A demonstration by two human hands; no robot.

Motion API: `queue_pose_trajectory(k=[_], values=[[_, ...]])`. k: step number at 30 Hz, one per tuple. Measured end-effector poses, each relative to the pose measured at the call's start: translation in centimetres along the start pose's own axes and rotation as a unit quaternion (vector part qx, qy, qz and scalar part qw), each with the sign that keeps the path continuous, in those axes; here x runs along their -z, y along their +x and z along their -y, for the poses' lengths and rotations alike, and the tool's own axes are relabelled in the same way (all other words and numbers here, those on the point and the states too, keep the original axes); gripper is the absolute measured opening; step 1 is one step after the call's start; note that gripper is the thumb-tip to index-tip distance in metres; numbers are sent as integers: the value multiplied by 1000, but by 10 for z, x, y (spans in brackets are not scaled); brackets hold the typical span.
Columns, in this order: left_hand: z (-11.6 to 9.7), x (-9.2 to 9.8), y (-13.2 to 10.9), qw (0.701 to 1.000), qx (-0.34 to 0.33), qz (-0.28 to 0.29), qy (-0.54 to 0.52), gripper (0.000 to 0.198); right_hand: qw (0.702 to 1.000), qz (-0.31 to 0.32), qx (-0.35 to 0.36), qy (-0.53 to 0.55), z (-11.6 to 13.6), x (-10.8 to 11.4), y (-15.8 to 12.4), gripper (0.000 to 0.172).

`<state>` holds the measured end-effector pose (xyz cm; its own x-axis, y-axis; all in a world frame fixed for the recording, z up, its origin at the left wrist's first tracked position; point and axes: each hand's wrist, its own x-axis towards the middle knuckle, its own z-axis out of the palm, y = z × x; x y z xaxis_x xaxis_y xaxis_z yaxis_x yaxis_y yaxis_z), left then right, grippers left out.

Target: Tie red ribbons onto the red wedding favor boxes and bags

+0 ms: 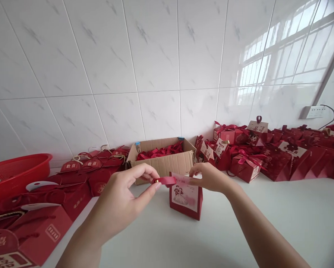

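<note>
A small red gift box (pixel 183 197) stands upright on the white table, its pale front printed with a couple in wedding dress. Between thumb and fingers, my left hand (pixel 128 197) pinches the end of a red ribbon (pixel 167 181) with a small gold bead at the fingertips. The ribbon stretches right, across the upper front of the box. My right hand (pixel 210 178) is closed at the box's upper right edge, its fingertips against the top. Whether it grips the box or a part of the ribbon, I cannot make out.
Behind stands an open cardboard box (pixel 167 164) filled with red ribbons. Many red gift boxes (pixel 290 160) are packed along the right, and more handled red boxes (pixel 44 227) crowd the left beside a red plastic basket (pixel 41 163). A power socket (pixel 314 112) is on the tiled wall.
</note>
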<state>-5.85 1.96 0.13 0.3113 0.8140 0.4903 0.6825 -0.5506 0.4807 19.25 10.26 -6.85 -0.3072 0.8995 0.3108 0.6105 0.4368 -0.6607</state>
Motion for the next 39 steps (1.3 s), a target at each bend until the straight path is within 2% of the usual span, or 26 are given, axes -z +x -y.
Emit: queue_pose_trajectory(k=[3,5,6,8,10,12,14,17,20,25,29,32,39], values=[[2,-3,3,1000,6,0,2,10,996,-79,27,-33,9,10,-7,27],[3,-5,5,999,-15,23,-26,10,985,-152,81,-18,21,15,-14,25],[2,-6,6,997,-33,42,-48,10,978,-170,118,7,28,17,-18,22],[0,-8,6,990,-67,79,-98,9,966,-146,199,73,44,20,-27,16],[-4,-9,5,982,-89,99,-137,8,952,-90,270,115,59,19,-37,14],[-6,-9,3,974,-103,110,-169,6,937,-48,319,133,70,16,-44,15],[-7,-9,1,969,-99,108,-198,7,925,-35,350,145,76,12,-48,15],[-8,-8,-2,960,-79,97,-250,17,911,-46,383,144,78,7,-49,14],[-10,-8,-2,941,-76,122,-308,17,894,-73,426,121,78,4,-49,16],[-15,-9,0,914,-109,152,-360,16,867,-106,482,66,83,3,-54,19],[-14,-9,1,915,-133,149,-351,18,851,-102,513,45,87,3,-58,15],[-14,-8,1,913,-133,169,-347,19,848,-95,520,25,89,3,-61,17],[-16,-9,-1,917,-118,176,-338,15,843,-148,518,-2,89,0,-63,19]])
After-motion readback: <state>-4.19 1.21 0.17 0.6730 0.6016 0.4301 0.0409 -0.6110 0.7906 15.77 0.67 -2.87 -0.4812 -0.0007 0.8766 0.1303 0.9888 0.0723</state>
